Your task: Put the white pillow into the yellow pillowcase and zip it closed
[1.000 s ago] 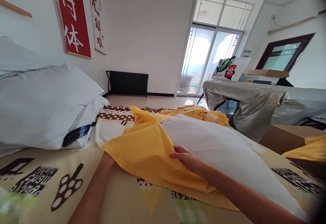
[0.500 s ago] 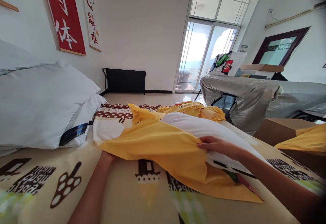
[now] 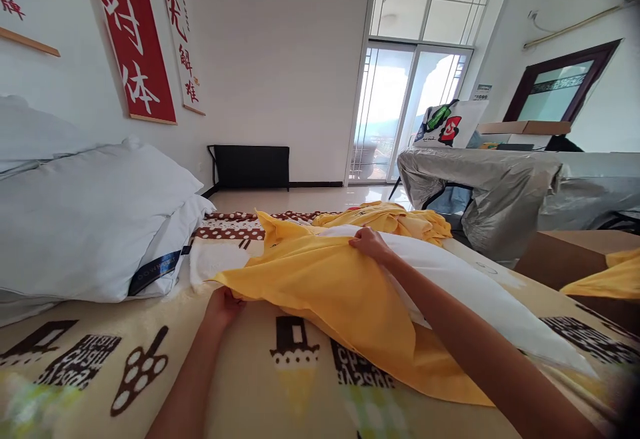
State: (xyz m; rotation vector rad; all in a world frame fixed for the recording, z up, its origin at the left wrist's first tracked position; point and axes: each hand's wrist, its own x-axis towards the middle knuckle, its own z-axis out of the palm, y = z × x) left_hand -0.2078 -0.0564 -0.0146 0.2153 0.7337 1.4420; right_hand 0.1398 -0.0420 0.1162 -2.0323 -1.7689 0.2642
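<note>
A yellow pillowcase (image 3: 325,279) lies spread over one end of a white pillow (image 3: 465,282), whose other end sticks out to the right. My left hand (image 3: 223,306) is closed on the pillowcase's near left edge, with some fingertips hidden under the cloth. On the upper edge of the pillowcase, where it meets the white pillow, my right hand (image 3: 373,244) pinches the fabric. Loose yellow cloth hangs toward me below my right forearm.
White pillows (image 3: 90,226) are stacked at the left. Behind the pillowcase lies a heap of yellow fabric (image 3: 390,219). A patterned blanket (image 3: 240,372) covers the bed. To the right are a cardboard box (image 3: 565,256) with yellow cloth and a plastic-covered table (image 3: 520,179).
My right hand has moved left and up along the pillowcase to its upper edge. My left hand still holds the left edge, its fingers now more visible. The view has shifted slightly.
</note>
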